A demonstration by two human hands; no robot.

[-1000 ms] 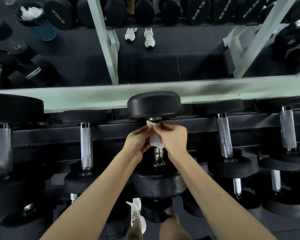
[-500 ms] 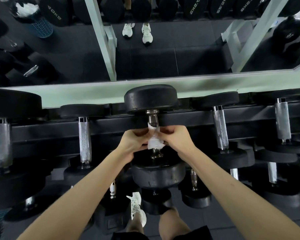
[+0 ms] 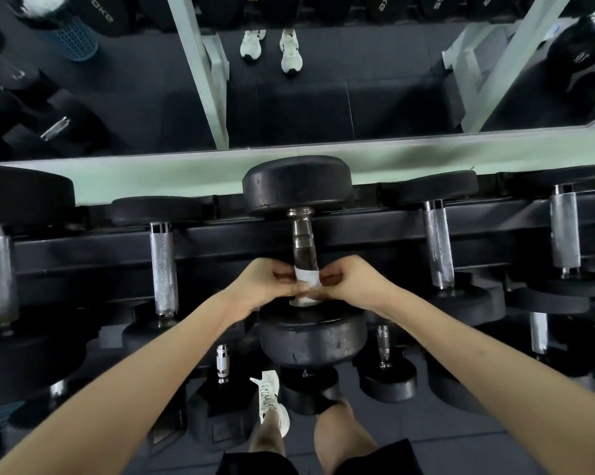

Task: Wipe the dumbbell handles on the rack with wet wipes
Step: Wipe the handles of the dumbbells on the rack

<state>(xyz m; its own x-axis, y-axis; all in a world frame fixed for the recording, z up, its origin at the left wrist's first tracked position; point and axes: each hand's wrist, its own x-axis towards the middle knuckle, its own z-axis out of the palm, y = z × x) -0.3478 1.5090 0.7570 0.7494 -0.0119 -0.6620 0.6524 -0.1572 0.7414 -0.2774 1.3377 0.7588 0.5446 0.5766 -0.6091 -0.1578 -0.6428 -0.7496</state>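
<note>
A black dumbbell point(image 3: 297, 186) lies on the top rail of the rack point(image 3: 220, 241), its metal handle point(image 3: 302, 243) pointing toward me. A white wet wipe point(image 3: 307, 277) is wrapped round the near end of that handle, just above the near weight head point(image 3: 311, 337). My left hand point(image 3: 265, 282) pinches the wipe from the left. My right hand point(image 3: 349, 281) pinches it from the right. The far part of the handle is bare and looks wet and dark.
More dumbbells with knurled handles sit to the left point(image 3: 164, 265) and to the right point(image 3: 438, 241) on the same rail. Smaller dumbbells point(image 3: 386, 375) lie on a lower tier. A mirror point(image 3: 289, 108) stands behind the rack. My shoe point(image 3: 272, 399) is below.
Both hands have slid the wipe down the handle toward me, from under the far head to the near end. More bare handle shows above the wipe.
</note>
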